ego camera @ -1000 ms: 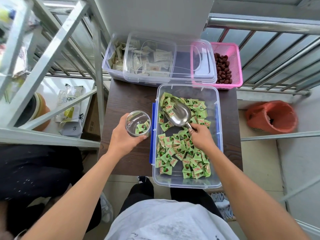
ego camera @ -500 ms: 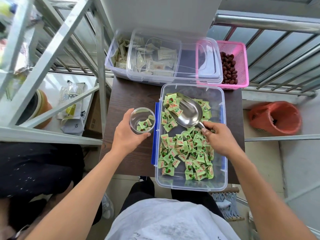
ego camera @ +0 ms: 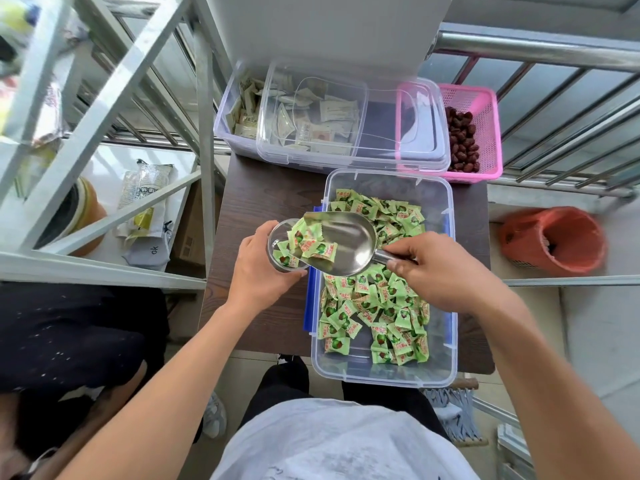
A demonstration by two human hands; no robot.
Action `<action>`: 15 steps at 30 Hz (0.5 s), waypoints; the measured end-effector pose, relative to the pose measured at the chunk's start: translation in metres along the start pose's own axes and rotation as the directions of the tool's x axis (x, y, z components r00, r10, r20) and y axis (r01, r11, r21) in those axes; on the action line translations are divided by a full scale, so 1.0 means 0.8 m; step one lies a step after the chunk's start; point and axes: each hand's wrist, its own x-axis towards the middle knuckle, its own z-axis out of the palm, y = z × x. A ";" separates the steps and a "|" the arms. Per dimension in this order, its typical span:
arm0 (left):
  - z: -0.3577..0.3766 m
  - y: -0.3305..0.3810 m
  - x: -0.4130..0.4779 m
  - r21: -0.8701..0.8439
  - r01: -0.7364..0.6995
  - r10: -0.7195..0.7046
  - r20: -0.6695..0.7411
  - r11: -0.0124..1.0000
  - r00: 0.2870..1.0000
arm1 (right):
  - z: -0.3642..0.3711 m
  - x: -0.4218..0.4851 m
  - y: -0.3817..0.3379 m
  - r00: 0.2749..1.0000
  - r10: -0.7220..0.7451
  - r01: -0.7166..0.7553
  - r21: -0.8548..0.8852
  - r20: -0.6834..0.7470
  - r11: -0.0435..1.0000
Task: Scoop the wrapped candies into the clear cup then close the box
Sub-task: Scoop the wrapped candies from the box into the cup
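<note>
While the left hand (ego camera: 258, 271) held the clear cup (ego camera: 277, 242), its fingers (ego camera: 254, 233) were curled round the far side of the wall and the thumb was wrapped along the near side, so the grip was closed fully on the cup. The cup was over the dark table (ego camera: 263, 202), just beside the left wall of the open clear box (ego camera: 346, 370); whether its base touched the table could not be told. The right hand (ego camera: 440, 271) pinched the short handle of the metal scoop (ego camera: 349, 240) between thumb and curled fingers (ego camera: 408, 245), with the remaining fingers folded in behind. The scoop was tilted, its front lip lying over the cup's rim. Several green wrapped candies (ego camera: 317, 250) sat at the scoop's lip, and a few more were visible inside the cup. The bulk of the candies (ego camera: 374, 303) lay loose in the box, under and around the scoop. A blue latch (ego camera: 308, 306) showed on the box's left side. Behind it, a clear lid (ego camera: 419, 133) lay across a second clear box of pale packets (ego camera: 239, 112) and a pink basket (ego camera: 486, 109) of dark red fruits. An orange bin (ego camera: 554, 240) stood on the floor to the right of the table.
</note>
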 end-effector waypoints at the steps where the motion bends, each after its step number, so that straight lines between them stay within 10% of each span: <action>1: 0.000 0.001 -0.001 0.009 -0.005 0.005 0.001 1.000 1.000 | -0.002 -0.001 -0.008 1.000 -0.005 0.005 -0.033 0.003 0.999; 15: -0.005 0.007 -0.010 -0.003 -0.012 0.012 -0.006 1.000 1.000 | -0.024 -0.019 -0.068 0.999 -0.043 0.041 -0.193 -0.009 0.980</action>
